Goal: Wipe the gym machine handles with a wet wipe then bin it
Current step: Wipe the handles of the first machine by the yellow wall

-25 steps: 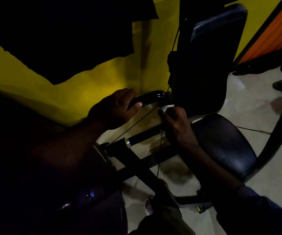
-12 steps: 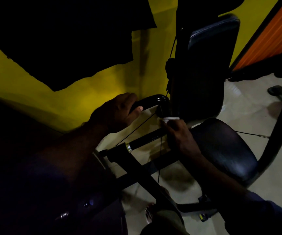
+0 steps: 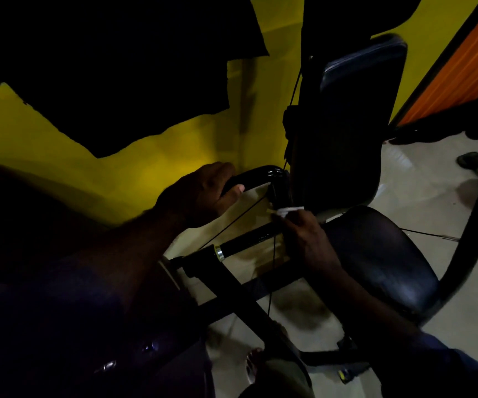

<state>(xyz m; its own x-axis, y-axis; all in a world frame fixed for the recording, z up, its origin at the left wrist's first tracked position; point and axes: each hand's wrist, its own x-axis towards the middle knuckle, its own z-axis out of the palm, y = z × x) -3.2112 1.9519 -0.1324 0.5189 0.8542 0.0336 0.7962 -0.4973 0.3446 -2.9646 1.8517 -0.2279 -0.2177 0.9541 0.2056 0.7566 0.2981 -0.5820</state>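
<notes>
I see a yellow wall (image 3: 59, 145) behind the machine's black backrest (image 3: 347, 124) and seat (image 3: 375, 254). My left hand (image 3: 203, 193) curls round the curved black handle (image 3: 258, 173). My right hand (image 3: 309, 239) pinches the white wet wipe (image 3: 289, 210) just below the handle's bend, beside the backrest.

Dark blue right sleeve (image 3: 447, 366), olive trouser leg (image 3: 283, 377)
</notes>
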